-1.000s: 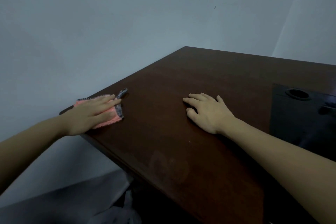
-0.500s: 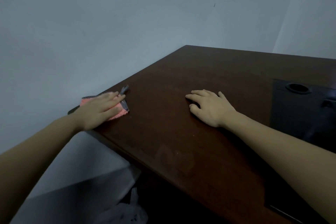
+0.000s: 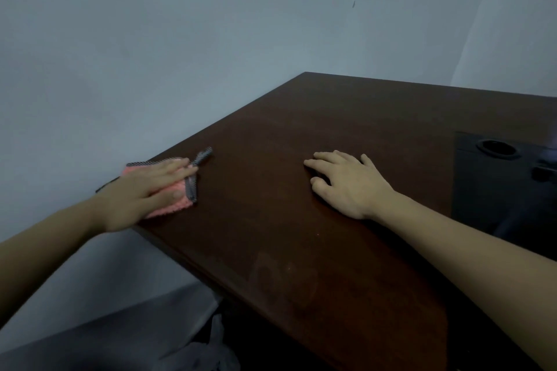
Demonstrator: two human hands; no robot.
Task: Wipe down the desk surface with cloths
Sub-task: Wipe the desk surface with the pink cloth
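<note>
At the desk's (image 3: 346,220) left edge, beside the wall, the left hand (image 3: 144,190) presses flat, fingers straight, on the pink cloth (image 3: 174,203). Bare wood stretches rightward to the right hand (image 3: 346,184), resting palm-down, fingers relaxed, holding nothing. Further right lies a black panel (image 3: 497,190) near the desk's right edge.

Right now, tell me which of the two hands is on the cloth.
The left hand, at the desk's left edge by the wall, presses flat on the pink cloth. The right hand rests bare on the wood, with no cloth under it.
</note>
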